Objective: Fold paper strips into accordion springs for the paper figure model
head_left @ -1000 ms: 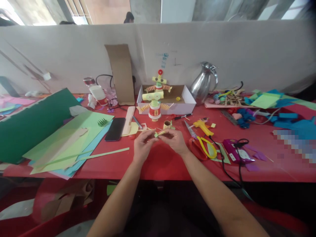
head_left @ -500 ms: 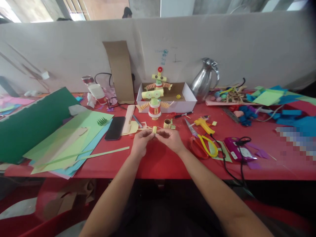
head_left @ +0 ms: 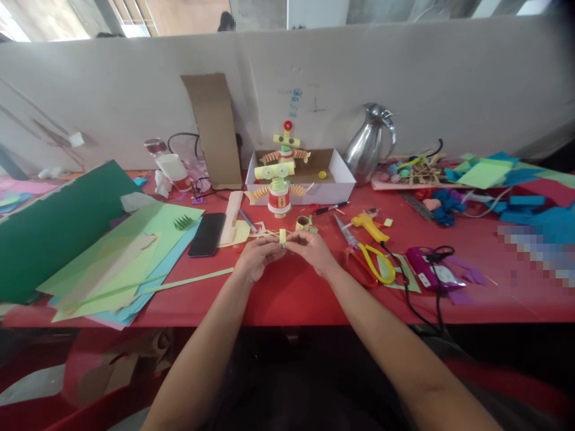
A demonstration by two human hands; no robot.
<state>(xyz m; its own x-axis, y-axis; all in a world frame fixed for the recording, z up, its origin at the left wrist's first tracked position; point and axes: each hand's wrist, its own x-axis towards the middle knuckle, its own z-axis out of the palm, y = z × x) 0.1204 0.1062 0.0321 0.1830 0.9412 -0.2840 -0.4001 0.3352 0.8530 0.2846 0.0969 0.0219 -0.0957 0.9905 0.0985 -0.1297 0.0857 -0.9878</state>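
Between the fingertips of my left hand and my right hand is a small pale yellow piece of paper, standing upright. Both hands are closed in a pinch on it, just above the red table. Right behind it stands a paper-cup figure with a yellow rolled head and folded paper arms. A short yellow tube sits close to my right fingers. A second figure with a red ball on top is farther back, by the box.
A white box lies behind the figures. Scissors, a yellow glue gun and a magenta device with black cables lie right. A phone and green paper sheets lie left. A metal jug stands behind.
The view has shifted slightly, moving the table things a little left in the picture. The yellow paper piece looks a bit taller between my fingers; both hands keep their pinch.
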